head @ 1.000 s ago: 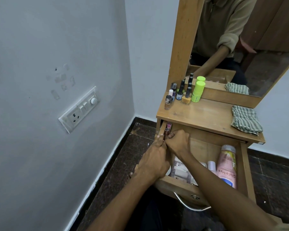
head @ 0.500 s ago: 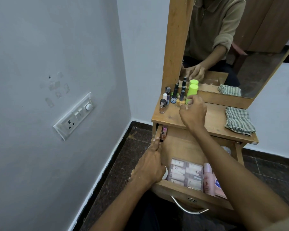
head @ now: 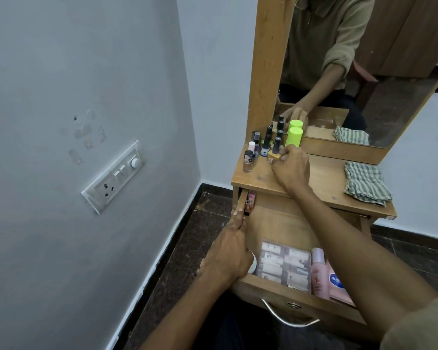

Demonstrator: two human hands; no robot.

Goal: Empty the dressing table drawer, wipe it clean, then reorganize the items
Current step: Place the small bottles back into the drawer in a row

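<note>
I see the light wooden dressing table (head: 321, 178) with its mirror against the grey wall; its open wooden drawer (head: 283, 223) is pulled toward me, metal handle at the front; inside, near the front, lie a clear plastic box of small white-labelled sachets (head: 284, 265), a pink plastic bottle (head: 319, 274) just right of it and a flat pink pack with a blue label (head: 337, 281) partly under my right forearm; a small pink-labelled tube (head: 249, 202) stands in the far left corner; on the tabletop a folded green-striped cloth (head: 366, 183) lies at the right; a lime-green cylinder bottle (head: 294, 136) and a cluster of small nail polish bottles (head: 259, 146) stand at the back left; my left hand (head: 231, 251) grips the drawer's left wall; my right hand (head: 291, 168) pinches a small yellow nail polish bottle (head: 274, 154) standing on the tabletop.
</note>
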